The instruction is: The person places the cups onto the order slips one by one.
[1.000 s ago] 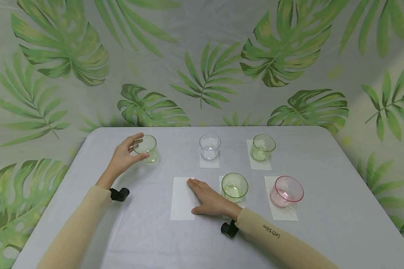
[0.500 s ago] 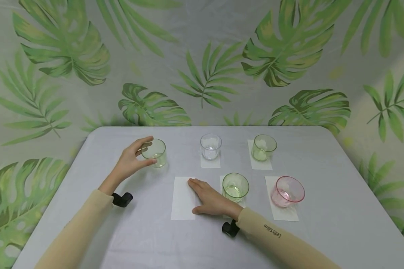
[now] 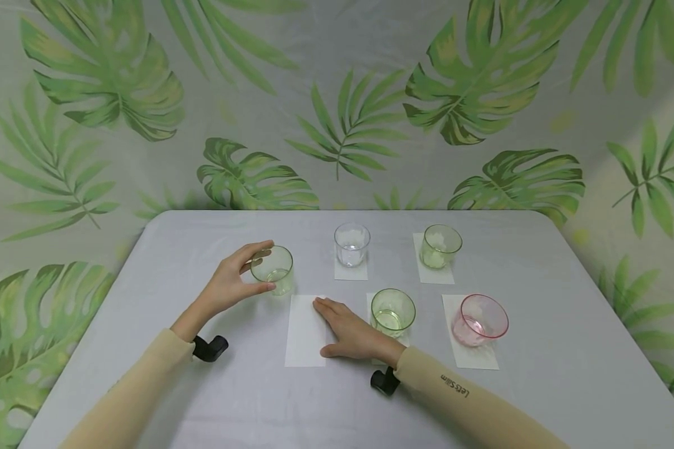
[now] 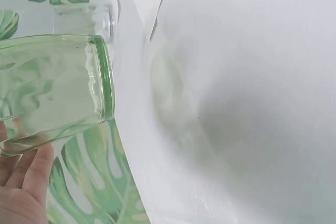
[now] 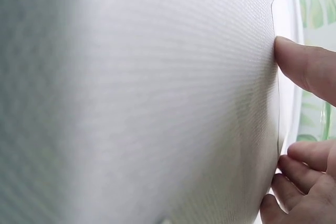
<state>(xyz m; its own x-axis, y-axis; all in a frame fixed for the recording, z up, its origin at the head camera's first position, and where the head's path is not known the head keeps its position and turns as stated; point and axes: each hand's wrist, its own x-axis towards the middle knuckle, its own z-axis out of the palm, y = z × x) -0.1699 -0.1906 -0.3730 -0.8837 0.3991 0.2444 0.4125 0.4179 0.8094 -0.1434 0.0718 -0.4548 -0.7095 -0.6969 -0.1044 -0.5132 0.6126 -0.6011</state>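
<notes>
Held up off the table, a pale green glass tumbler [image 3: 281,279] is gripped by my left hand [image 3: 230,284], with the thumb on its near side and the fingers round the far side. The left wrist view shows the thick base of this tumbler [image 4: 52,85] raised above the cloth. A white paper rectangle [image 3: 304,333] lies just to the right of and nearer than the tumbler. My right hand [image 3: 351,333] rests on its right edge, fingers extended and thumb spread. In the right wrist view, the thumb [image 5: 310,69] touches the paper's edge.
Behind the paper a clear tumbler [image 3: 351,246] stands on its own paper, with a green tumbler [image 3: 439,248] to its right. Another green tumbler [image 3: 392,312] is close behind my right wrist. A pink tumbler [image 3: 479,321] stands farther right. White cloth covers the table [image 3: 258,399].
My left hand has carried the green tumbler to the right and nearer, toward the paper under my right hand. The right hand has stayed in place.
</notes>
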